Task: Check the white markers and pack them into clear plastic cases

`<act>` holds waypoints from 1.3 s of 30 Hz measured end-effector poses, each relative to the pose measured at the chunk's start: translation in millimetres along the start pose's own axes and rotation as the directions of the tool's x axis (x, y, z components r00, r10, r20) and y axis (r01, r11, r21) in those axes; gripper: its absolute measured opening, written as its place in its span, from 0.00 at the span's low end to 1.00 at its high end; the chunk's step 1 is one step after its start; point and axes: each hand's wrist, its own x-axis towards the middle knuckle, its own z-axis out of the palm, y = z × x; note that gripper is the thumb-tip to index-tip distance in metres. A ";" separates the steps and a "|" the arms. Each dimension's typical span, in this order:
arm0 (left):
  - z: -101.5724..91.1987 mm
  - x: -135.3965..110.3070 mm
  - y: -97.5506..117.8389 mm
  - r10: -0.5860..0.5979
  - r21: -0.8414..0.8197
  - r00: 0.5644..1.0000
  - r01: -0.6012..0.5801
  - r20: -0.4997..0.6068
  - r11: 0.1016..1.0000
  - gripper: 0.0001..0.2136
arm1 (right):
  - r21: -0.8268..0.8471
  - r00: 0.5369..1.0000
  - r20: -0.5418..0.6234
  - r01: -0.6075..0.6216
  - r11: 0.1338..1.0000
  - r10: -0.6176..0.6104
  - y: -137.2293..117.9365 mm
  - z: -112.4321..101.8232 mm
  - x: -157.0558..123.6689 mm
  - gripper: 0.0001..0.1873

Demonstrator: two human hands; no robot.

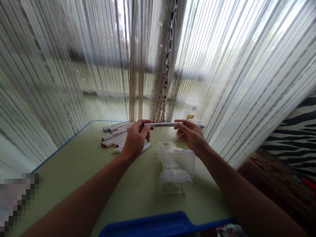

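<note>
A white marker (163,124) is stretched level between my two hands, above the far part of the table. Its left end is pinched by my left hand (137,136), and its right end by my right hand (191,133). Both hands are closed on it. Behind and left of my left hand lies a loose pile of white markers (115,138) with coloured ends, partly hidden by that hand. Below my right hand stands a clear plastic case (179,164) with its lid open; no markers show inside it.
Striped string curtains (98,59) hang behind the pale green table (81,164). A clear package with a yellow label (190,117) sits behind my right hand. A blue tray edge (148,225) crosses the near side. Zebra-striped fabric (291,135) is at right.
</note>
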 end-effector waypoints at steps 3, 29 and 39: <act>0.1 -0.1 -0.8 0.020 0.027 1.000 -0.021 0.017 0.999 0.09 | 0.018 1.000 0.007 -0.012 1.000 0.012 -0.6 -0.2 -0.4 0.15; -0.4 -0.6 0.5 -0.033 -0.075 0.995 0.040 0.096 0.996 0.11 | 0.051 0.996 0.070 -0.058 0.997 0.054 -4.9 0.5 -2.5 0.12; -0.3 -1.9 1.4 -0.070 -0.054 0.992 0.075 0.103 0.996 0.09 | 0.010 0.998 0.040 -0.054 0.998 0.054 -2.7 -0.4 -1.9 0.13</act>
